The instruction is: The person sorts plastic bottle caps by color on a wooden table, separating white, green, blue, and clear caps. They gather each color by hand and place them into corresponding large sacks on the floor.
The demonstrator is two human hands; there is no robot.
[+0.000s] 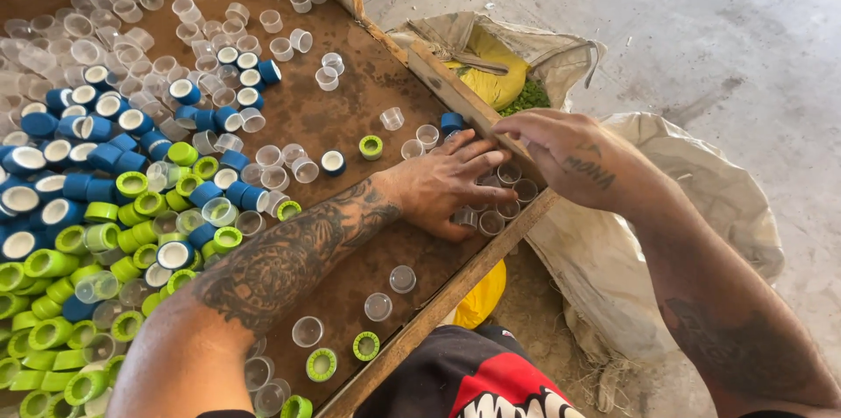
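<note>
Two hands at the worktop's (412, 330) right corner. My left hand (451, 183) lies flat, fingers spread, palm down on a cluster of clear cups (504, 206) against the wooden edge. My right hand (569, 151) is loosely curled over the rim just beyond; whether it holds anything I cannot tell. Farther left, blue caps (88, 155) and green caps (61, 313) heap up. A sack (701, 199) sits off the right edge.

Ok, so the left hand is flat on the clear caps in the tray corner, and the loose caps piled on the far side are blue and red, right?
Not quite. The head view shows the left hand flat on the clear caps in the corner of the tray, but the piled caps are blue and green, not red.
</note>
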